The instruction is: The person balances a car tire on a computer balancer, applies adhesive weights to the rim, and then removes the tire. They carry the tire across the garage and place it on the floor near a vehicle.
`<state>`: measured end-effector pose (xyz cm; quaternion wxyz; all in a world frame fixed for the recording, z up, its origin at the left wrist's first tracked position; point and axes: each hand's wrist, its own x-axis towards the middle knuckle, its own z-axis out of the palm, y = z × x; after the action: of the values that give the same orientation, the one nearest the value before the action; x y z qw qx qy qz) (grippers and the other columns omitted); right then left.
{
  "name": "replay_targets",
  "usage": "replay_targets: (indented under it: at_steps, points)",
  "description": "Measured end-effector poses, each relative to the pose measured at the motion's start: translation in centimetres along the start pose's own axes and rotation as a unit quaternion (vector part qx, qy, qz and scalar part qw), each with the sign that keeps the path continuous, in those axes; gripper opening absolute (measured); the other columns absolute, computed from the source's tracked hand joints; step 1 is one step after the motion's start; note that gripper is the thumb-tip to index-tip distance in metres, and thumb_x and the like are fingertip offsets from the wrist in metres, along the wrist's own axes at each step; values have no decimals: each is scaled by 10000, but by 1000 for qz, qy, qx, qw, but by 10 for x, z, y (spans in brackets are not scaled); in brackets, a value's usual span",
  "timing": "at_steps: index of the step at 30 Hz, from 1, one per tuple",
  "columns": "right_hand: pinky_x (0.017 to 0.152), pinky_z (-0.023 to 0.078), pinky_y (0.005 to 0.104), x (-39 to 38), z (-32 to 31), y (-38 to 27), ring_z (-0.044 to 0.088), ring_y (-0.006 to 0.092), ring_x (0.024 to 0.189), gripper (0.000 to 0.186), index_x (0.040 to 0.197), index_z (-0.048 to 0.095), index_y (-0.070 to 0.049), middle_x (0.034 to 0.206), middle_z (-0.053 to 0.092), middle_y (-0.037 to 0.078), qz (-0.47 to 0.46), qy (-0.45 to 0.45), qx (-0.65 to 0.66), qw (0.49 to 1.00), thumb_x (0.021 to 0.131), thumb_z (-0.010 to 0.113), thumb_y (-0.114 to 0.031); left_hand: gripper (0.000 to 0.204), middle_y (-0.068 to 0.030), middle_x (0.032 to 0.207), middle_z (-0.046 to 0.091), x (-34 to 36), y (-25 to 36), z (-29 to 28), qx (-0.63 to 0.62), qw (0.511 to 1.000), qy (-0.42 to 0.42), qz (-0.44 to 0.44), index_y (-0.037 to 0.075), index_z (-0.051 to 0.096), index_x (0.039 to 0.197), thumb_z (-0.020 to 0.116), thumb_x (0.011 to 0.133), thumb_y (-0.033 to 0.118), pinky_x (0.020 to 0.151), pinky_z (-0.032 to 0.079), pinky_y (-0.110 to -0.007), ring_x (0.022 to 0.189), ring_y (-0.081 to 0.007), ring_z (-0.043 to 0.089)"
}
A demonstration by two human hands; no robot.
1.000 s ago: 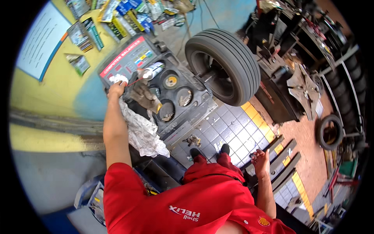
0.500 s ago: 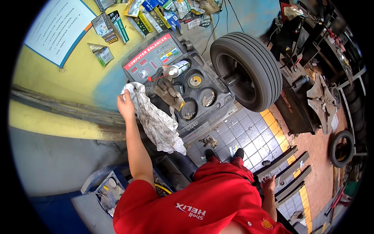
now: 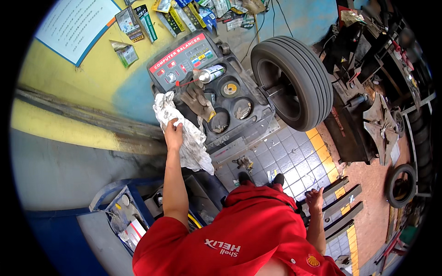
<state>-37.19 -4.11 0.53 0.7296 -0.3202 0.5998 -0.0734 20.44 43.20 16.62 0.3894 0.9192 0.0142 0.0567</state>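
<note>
A crumpled white rag (image 3: 191, 146) with grey smudges is draped over the left side of the wheel balancer (image 3: 214, 144). My left hand (image 3: 173, 135) rests against the middle of this rag, fingers loosely extended and not wrapped round it. At my right side, low above the floor, my right hand (image 3: 315, 201) has its fingers apart and holds nothing. Beside the rag, a worn grey work glove (image 3: 198, 102) lies on the balancer's top tray. A spray can (image 3: 212, 74) with a thin red straw lies on its side by the control panel.
A tyre on a rim (image 3: 294, 83) is mounted at the balancer's right side. Round tray wells hold small metal pieces (image 3: 243, 109) and a yellow-centred disc (image 3: 229, 89). Dark bars (image 3: 343, 202) lie on the floor at right. A blue-edged bin (image 3: 126, 211) stands at lower left.
My left hand has moved right and down from the rag's upper edge, loosening its grip. The rag stays draped at the balancer's side. My right hand has risen slightly, with fingers pointing up.
</note>
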Motion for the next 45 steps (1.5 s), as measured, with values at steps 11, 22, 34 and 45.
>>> replay_targets:
  at_steps: [11, 22, 34, 45]
  points:
    - [1006, 496, 445, 12, -15, -1, 605, 318, 1236, 995, 1520, 444, 2, 1453, 589, 163, 18, -22, -41, 999, 971, 389, -826, 356, -200, 966, 756, 0, 15, 10, 96, 993, 54, -35, -5, 724, 1092, 784, 917, 299, 848, 550, -440, 925, -369, 728]
    - [939, 527, 446, 20, 6, -22, 605, 330, 1175, 941, 1491, 468, -9, 1392, 600, 177, 11, -38, -56, 998, 980, 426, -798, 309, -142, 885, 711, -14, 32, 4, 62, 996, 59, -21, -9, 685, 1059, 814, 894, 219, 779, 543, -403, 819, -284, 697]
    - [961, 525, 434, 17, 31, -24, 644, 317, 1119, 969, 1463, 502, 3, 1366, 627, 196, -3, -31, -94, 995, 971, 395, -825, 296, -180, 1100, 684, -33, 75, 3, 95, 980, 144, 94, 46, 696, 1209, 746, 936, 148, 835, 551, -445, 949, -342, 701]
    - [848, 521, 400, -5, 33, 5, 653, 281, 1011, 885, 1397, 552, -46, 1247, 674, 107, 23, -18, -75, 997, 971, 427, -812, 306, -194, 837, 739, -4, 35, 2, 62, 992, 105, 21, 18, 703, 877, 833, 884, 295, 739, 530, -472, 773, -392, 708]
